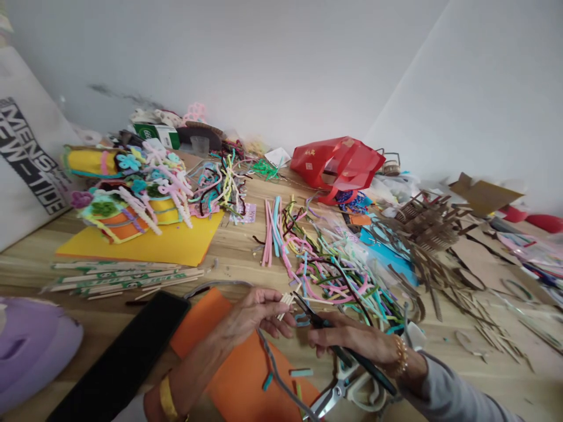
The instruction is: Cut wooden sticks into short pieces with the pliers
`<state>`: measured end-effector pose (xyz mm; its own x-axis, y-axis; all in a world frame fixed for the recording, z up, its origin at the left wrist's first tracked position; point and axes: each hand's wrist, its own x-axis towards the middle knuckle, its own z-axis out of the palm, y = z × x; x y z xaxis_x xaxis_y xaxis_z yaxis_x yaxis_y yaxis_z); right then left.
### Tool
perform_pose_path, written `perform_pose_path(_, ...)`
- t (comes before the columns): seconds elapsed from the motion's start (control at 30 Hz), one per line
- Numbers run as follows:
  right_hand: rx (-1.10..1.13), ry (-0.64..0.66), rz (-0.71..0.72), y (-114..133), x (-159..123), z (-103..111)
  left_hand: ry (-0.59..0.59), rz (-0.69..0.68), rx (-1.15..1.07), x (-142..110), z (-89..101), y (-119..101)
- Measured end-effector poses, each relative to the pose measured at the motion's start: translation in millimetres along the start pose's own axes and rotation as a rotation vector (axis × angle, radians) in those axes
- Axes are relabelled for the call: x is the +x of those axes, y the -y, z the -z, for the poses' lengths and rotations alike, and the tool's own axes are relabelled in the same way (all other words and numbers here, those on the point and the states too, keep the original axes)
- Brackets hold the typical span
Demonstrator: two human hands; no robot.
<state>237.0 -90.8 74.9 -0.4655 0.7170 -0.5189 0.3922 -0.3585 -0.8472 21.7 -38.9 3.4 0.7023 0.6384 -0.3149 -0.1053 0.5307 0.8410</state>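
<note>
My left hand (264,310) pinches a small bundle of short pale wooden sticks (287,300) between thumb and fingers. My right hand (347,340) is wrapped round dark-handled pliers (321,321), whose narrow jaws point at the sticks from the right. Whether the jaws touch a stick is too small to tell. Below the hands, orange paper sheets (246,375) lie on the wooden table with a grey cord (277,375) across them. White-handled scissors (334,395) rest with blades apart under the pliers' handles.
Tangled pipe cleaners (334,275) spread beyond my hands. Wrapped chopsticks (127,278) lie left, before yellow paper (185,246) bearing fuzzy crafts (118,220). A black slab (127,357) flanks my left forearm. Behind stands a red bag (325,161); brown strips (435,275) lie right.
</note>
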Motion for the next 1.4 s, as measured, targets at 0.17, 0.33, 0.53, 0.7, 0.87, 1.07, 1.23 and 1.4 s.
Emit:
perform_pose_path(0.17, 0.009, 0.075, 0.076, -1, 7, -3, 0.007, 0.007, 0.007, 1, -2.6, 4)
perform_pose_path(0.33, 0.007, 0.093, 0.087, -7, 12, -4, 0.050, -0.020, -0.004, 3, -2.8, 9)
perform_pose_path(0.53, 0.011, 0.102, 0.076, -8, 16, -3, 0.098, -0.013, 0.014, 5, -1.8, 10)
perform_pose_path(0.7, -0.022, 0.101, 0.124, -3, 16, -5, 0.115, -0.015, 0.011, 5, -2.5, 12)
perform_pose_path(0.87, -0.063, 0.098, 0.121, -3, 16, -5, 0.111, -0.021, 0.001, 3, -3.5, 11)
perform_pose_path(1.07, -0.048, 0.104, 0.102, -4, 17, -5, 0.108, -0.011, 0.034, 3, -3.0, 11)
perform_pose_path(1.23, -0.070, 0.092, 0.129, -6, 17, -4, 0.106, -0.004, 0.019, 4, -2.5, 12)
perform_pose_path(1.4, -0.096, 0.109, 0.121, -4, 19, -3, 0.097, 0.009, 0.017, 4, -2.0, 11)
